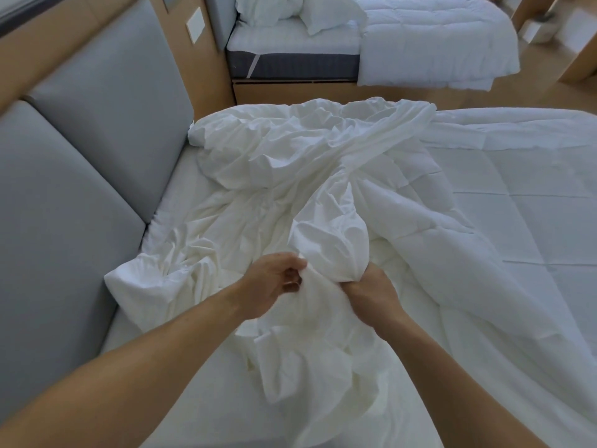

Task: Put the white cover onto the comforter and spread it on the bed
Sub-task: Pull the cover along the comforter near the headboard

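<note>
Our left hand point(274, 281) pinches a fold of the crumpled cover point(290, 176); our right hand point(371, 294), just beside it, grips a bunch. The cover stretches away from them along the headboard point(80, 156). The comforter point(517, 205) lies farther from the headboard, on the right hand's side.

The cover point(326, 240) lies bunched at the fingers point(290, 263), trailing away beyond them. The comforter point(517, 205) lies to their right, the headboard point(80, 189) to their left, and a second bed point(420, 43) far beyond, apparently bearing pillows point(323, 14).
</note>
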Demonstrator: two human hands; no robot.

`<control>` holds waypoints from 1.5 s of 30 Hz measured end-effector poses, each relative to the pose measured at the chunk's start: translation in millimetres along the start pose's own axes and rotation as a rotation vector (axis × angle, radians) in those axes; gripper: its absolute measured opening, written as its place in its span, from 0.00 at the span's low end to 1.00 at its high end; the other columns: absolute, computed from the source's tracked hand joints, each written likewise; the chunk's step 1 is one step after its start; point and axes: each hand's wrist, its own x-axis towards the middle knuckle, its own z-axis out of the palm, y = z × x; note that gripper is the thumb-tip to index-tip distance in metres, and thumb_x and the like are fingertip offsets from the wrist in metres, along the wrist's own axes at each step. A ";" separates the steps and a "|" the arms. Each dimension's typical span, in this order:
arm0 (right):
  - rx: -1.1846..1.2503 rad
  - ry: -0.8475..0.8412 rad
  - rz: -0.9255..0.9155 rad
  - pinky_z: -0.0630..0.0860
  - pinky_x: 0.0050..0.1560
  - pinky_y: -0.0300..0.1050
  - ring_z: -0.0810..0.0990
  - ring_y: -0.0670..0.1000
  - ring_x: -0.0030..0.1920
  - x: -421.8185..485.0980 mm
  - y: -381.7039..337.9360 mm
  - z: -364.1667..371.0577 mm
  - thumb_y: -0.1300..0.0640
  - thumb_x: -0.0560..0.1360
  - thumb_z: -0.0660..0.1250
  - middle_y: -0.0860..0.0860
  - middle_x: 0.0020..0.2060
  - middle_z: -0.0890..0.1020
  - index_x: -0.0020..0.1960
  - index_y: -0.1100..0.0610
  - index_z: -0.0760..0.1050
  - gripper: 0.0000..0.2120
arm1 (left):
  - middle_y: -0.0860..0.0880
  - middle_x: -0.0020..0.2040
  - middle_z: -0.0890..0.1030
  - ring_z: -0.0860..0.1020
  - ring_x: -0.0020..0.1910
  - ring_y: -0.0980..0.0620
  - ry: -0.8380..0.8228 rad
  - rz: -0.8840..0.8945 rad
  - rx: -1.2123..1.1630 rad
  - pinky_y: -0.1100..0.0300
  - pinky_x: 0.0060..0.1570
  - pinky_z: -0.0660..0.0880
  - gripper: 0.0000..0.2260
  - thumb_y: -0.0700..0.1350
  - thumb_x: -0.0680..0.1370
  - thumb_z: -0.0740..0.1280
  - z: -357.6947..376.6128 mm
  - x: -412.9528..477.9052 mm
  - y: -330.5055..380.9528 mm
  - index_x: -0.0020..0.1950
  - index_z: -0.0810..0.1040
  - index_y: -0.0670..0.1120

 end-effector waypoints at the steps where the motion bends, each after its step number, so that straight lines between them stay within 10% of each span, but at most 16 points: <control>1: -0.055 0.015 -0.006 0.75 0.46 0.48 0.78 0.53 0.47 0.0 -0.6 1.1 0.52 0.77 0.64 0.48 0.49 0.80 0.62 0.54 0.73 0.14 | 0.45 0.39 0.75 0.75 0.41 0.47 -0.061 0.006 0.020 0.53 0.48 0.74 0.06 0.45 0.69 0.69 6.2 -2.6 5.1 0.43 0.76 0.43; 12: 0.513 -0.361 -0.086 0.80 0.58 0.56 0.82 0.57 0.55 -27.4 -9.8 -18.7 0.58 0.64 0.64 0.57 0.54 0.82 0.63 0.55 0.74 0.26 | 0.48 0.34 0.77 0.78 0.32 0.52 0.024 0.000 0.210 0.58 0.38 0.78 0.11 0.44 0.77 0.71 50.2 8.2 28.2 0.35 0.79 0.45; 20: 0.509 -0.129 0.012 0.83 0.50 0.57 0.85 0.57 0.47 -22.5 4.2 -5.8 0.66 0.72 0.71 0.56 0.45 0.86 0.52 0.55 0.81 0.10 | 0.46 0.31 0.80 0.78 0.32 0.50 0.045 0.121 0.509 0.56 0.39 0.79 0.10 0.41 0.76 0.73 75.3 18.2 44.7 0.36 0.81 0.40; 28: 0.645 -0.223 0.030 0.81 0.40 0.49 0.84 0.55 0.39 -4.7 -6.7 -29.3 0.70 0.67 0.67 0.53 0.37 0.84 0.48 0.60 0.80 0.11 | 0.45 0.52 0.82 0.80 0.47 0.49 0.217 -0.049 0.505 0.52 0.49 0.78 0.11 0.49 0.76 0.69 15.8 32.7 3.1 0.55 0.79 0.45; 31: 0.717 -0.291 0.027 0.82 0.48 0.55 0.85 0.59 0.47 -4.7 -10.0 -25.5 0.66 0.63 0.68 0.58 0.45 0.85 0.52 0.62 0.80 0.17 | 0.43 0.61 0.82 0.80 0.59 0.43 0.026 -0.292 0.303 0.44 0.65 0.74 0.22 0.59 0.74 0.69 -2.3 28.2 -24.5 0.61 0.81 0.46; 36: 0.781 -0.344 0.033 0.82 0.48 0.54 0.85 0.58 0.47 -3.4 -13.1 -20.3 0.76 0.73 0.61 0.58 0.45 0.85 0.52 0.63 0.80 0.15 | 0.37 0.62 0.79 0.78 0.59 0.40 -0.324 -0.296 0.087 0.49 0.61 0.75 0.30 0.58 0.75 0.68 -6.7 16.3 -18.9 0.68 0.76 0.38; 39: 0.723 -0.318 0.030 0.82 0.49 0.54 0.85 0.57 0.47 0.0 -16.6 -21.3 0.75 0.73 0.64 0.57 0.47 0.85 0.55 0.61 0.79 0.16 | 0.40 0.59 0.79 0.77 0.57 0.41 -0.381 -0.332 0.284 0.52 0.57 0.74 0.26 0.44 0.71 0.74 -16.1 7.2 -11.5 0.67 0.75 0.40; 43: 0.710 -0.272 -0.001 0.81 0.42 0.51 0.85 0.58 0.44 5.4 -27.5 -26.8 0.76 0.72 0.64 0.58 0.45 0.85 0.56 0.63 0.78 0.16 | 0.53 0.57 0.80 0.78 0.55 0.52 -0.399 -0.527 0.993 0.58 0.53 0.75 0.40 0.48 0.70 0.78 -29.5 -17.6 -22.3 0.77 0.60 0.53; 45: 0.657 -0.235 -0.018 0.80 0.37 0.47 0.85 0.56 0.41 5.4 -33.4 -27.0 0.75 0.72 0.65 0.57 0.43 0.85 0.55 0.63 0.79 0.15 | 0.53 0.49 0.82 0.80 0.47 0.56 -0.359 -0.499 1.235 0.64 0.47 0.75 0.30 0.48 0.73 0.74 -45.4 -29.5 -42.1 0.73 0.65 0.52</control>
